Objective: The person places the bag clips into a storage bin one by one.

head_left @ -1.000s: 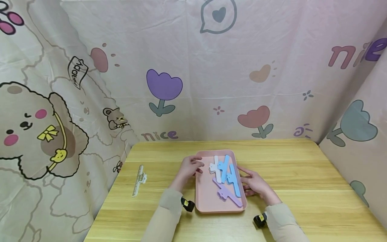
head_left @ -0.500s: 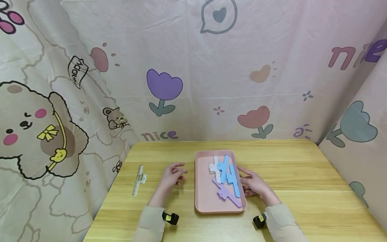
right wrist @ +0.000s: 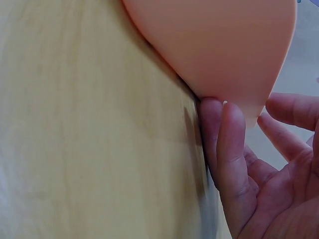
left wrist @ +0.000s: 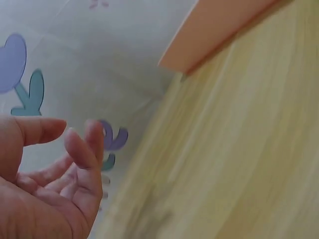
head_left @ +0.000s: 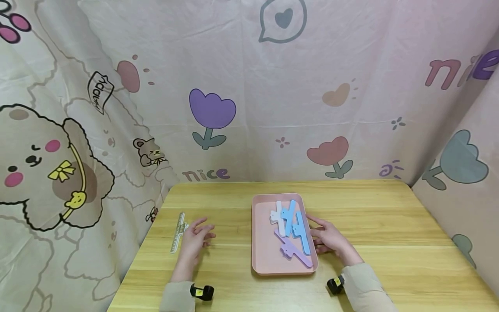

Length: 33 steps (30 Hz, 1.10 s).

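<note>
My left hand (head_left: 193,241) hovers at the table's left side with fingers loosely bent and nothing in them. Just left of it lies a clear ruler-like clip (head_left: 175,242), partly covered by the hand in the head view. My right hand (head_left: 329,237) is at the right side of a pink tray (head_left: 265,255); in the right wrist view its fingertips (right wrist: 232,119) touch the tray wall (right wrist: 219,50). Inside the tray lie a white clip (head_left: 280,221), two light blue clips, one tilted (head_left: 290,216) and one along the right wall (head_left: 302,236), and a purple clip (head_left: 294,250).
The wooden table (head_left: 370,216) carries the tray near its middle. A patterned cloth (head_left: 249,86) hangs behind it and on both sides. Each wrist wears a small black camera, the left one (head_left: 204,293) and the right one (head_left: 334,284).
My left hand has left the tray's left edge and moved left across the table to the clear clip. The right hand and the clips in the tray stay as they were.
</note>
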Each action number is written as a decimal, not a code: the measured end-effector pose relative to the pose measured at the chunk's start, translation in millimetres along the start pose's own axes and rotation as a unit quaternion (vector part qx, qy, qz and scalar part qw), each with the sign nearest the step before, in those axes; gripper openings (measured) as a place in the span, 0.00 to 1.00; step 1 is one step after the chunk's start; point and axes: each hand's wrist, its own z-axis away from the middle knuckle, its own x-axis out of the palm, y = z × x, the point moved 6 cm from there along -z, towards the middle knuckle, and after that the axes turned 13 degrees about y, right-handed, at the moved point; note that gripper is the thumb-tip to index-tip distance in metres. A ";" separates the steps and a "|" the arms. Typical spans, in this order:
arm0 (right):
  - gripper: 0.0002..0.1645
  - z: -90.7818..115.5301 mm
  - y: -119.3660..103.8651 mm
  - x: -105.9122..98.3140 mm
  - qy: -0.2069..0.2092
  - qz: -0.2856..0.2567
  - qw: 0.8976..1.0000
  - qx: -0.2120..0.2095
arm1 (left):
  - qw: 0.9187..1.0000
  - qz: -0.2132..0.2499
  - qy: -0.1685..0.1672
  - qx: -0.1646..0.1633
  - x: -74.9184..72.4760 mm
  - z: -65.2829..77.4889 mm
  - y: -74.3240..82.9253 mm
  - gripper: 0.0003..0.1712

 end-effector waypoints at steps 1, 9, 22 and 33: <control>0.38 -0.1 0.3 0.1 0.001 0.000 1.000 0.001 | 1.000 0.000 0.008 -0.002 -4.7 -1.2 -1.9 0.31; 0.38 -1.2 -0.6 0.4 0.005 -0.004 1.000 -0.001 | 0.997 0.049 0.041 -0.048 -31.0 -12.9 -16.3 0.39; 0.38 -1.5 0.5 0.1 0.005 -0.004 1.000 0.003 | 0.991 0.080 0.065 -0.090 -52.6 -26.9 -26.7 0.41; 0.37 -1.5 -0.6 -0.1 0.010 0.001 1.000 0.001 | 0.991 0.059 0.073 -0.093 -53.9 -34.4 -30.0 0.33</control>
